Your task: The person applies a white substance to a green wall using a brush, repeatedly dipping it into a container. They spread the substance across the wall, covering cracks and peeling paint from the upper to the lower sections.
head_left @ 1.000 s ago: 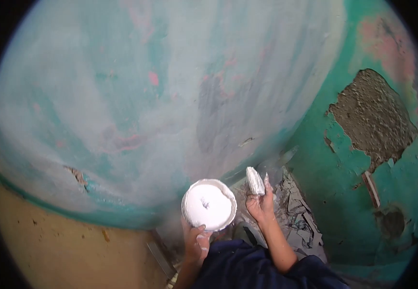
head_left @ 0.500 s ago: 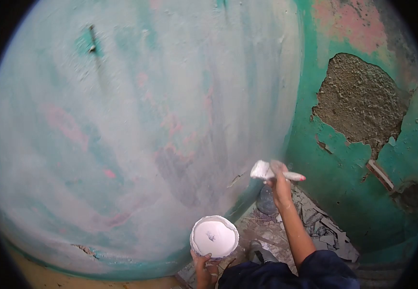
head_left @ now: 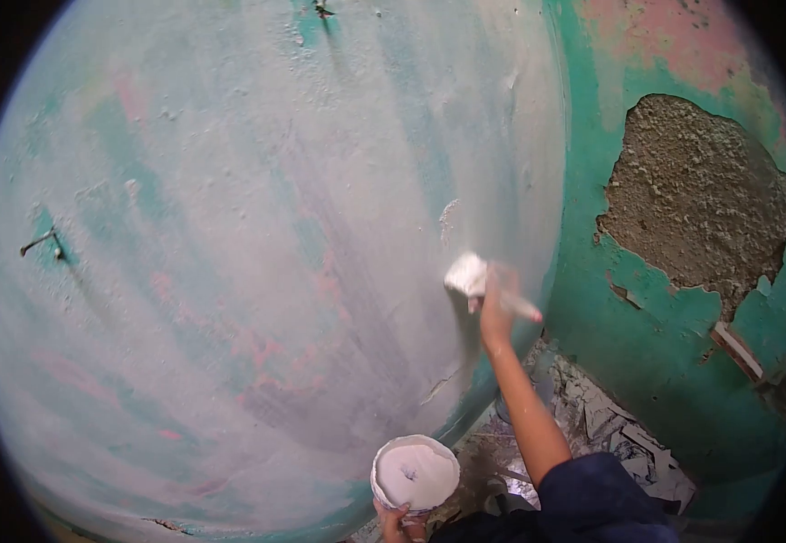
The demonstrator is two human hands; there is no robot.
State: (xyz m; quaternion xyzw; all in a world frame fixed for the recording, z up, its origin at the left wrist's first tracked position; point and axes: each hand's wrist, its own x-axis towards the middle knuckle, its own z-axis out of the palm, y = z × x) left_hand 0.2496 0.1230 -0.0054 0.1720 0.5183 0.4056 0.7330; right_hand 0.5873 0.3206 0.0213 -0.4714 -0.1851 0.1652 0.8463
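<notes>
A wide paintbrush (head_left: 467, 274) with white-coated bristles is gripped in my right hand (head_left: 498, 303), its pale handle pointing down and right to a reddish tip. The bristles overlap the whitened wall (head_left: 357, 226), a shadow showing just below them. At the bottom, my left hand (head_left: 393, 520) supports a round tub of white paint (head_left: 416, 472) from underneath, thumb at its side. The paint surface is smooth apart from a small greyish mark near its middle. Thin white coating covers the wall, with turquoise and pink patches showing through.
On the right, a green wall (head_left: 647, 362) has a large bare plaster patch (head_left: 696, 195). Broken plaster pieces (head_left: 624, 430) litter the floor in the corner. Bent metal hooks stick out of the whitened wall, one at left (head_left: 44, 242) and another at the top (head_left: 323, 11).
My right hand has moved up and left with the paintbrush, over the whitened wall. The tub sits slightly lower and further right in view. The camera view has shifted.
</notes>
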